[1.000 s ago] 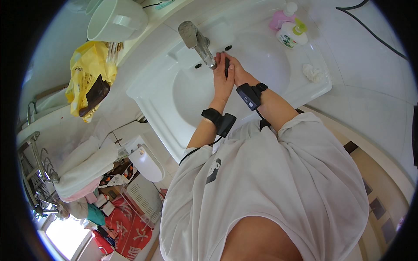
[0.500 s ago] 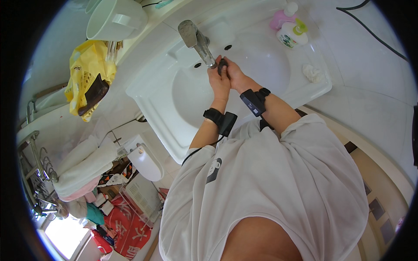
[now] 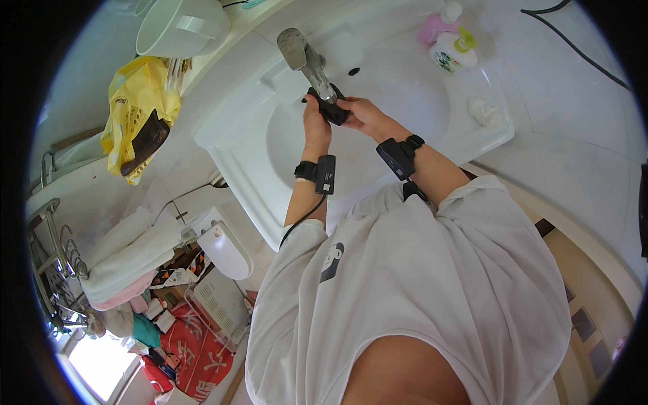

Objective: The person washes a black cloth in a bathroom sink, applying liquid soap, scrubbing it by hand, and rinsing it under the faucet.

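Note:
Under the spout of the chrome tap [image 3: 307, 59] a small black cloth [image 3: 335, 115] is stretched between my two hands. My left hand [image 3: 315, 125] grips its left side, fingers partly hidden behind it. The right side is pinched by my right hand [image 3: 368, 116], thumb and fingers near the spout. Whether water is running cannot be made out. Below them curves the white washbasin [image 3: 287, 152]. Each wrist wears a black strapped device, the left one [image 3: 325, 174] with a cable.
A white pump bottle [image 3: 451, 55] and a pink one [image 3: 435, 28] stand on the basin's right rim, near a crumpled white wad [image 3: 482, 111]. At left, a white jug [image 3: 182, 28] sits on a ledge above a yellow bag [image 3: 128, 101]. A toilet [image 3: 226, 250] is lower left.
My hands were close together around the bunched black cloth; now they are farther apart and the cloth is spread between them. My left hand and forearm have shifted left and turned.

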Demonstrator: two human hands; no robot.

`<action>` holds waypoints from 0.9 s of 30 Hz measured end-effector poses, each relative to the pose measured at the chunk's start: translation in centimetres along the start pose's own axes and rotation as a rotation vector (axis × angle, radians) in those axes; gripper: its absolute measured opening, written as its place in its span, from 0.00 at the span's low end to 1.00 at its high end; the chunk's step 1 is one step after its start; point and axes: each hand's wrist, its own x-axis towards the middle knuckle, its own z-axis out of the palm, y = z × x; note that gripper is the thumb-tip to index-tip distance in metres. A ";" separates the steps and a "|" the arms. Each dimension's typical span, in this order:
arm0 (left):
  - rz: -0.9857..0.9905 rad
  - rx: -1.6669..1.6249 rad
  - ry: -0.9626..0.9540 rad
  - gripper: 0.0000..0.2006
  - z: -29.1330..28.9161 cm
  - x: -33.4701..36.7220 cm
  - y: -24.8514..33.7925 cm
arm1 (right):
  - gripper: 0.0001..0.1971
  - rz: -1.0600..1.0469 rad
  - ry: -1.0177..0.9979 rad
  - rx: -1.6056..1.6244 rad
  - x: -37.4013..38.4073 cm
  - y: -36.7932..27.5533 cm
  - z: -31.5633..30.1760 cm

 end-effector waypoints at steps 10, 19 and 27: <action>-0.032 0.496 0.038 0.17 -3.3 -1.8 -0.2 | 0.16 -0.276 -0.249 0.376 -0.5 -3.8 -2.5; -0.128 0.749 -0.118 0.15 -0.1 -0.5 0.7 | 0.22 -0.364 -0.144 -0.238 -0.4 -2.3 -1.7; -0.198 0.102 -0.099 0.11 -2.3 -0.5 -0.9 | 0.11 -0.648 0.366 -1.016 -0.6 -3.2 -2.3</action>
